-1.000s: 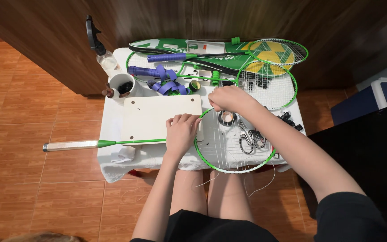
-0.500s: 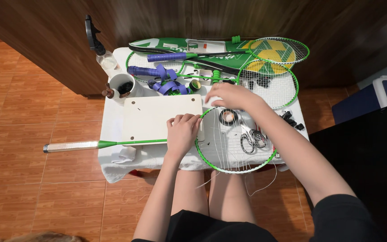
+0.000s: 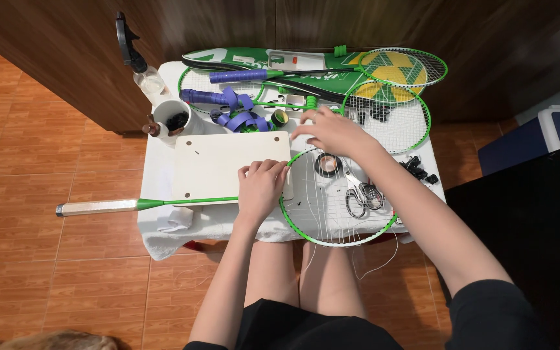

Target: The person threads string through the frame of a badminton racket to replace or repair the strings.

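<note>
The left hand [image 3: 260, 188], fingers curled, clamps the light, springy green-framed half-strung badminton racket [image 3: 338, 241] at its throat, while the right hand [image 3: 332, 131] pinches thin, slippery string.

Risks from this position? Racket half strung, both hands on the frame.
1. The loose string ends hang off the table edge over the knees; they may snag and pull the strings slack.
2. The racket head juts past the table edge, steadied only by the left hand; it could tip off.
3. The scissors lie under the strings, near the right hand; they might nick a string.
</note>
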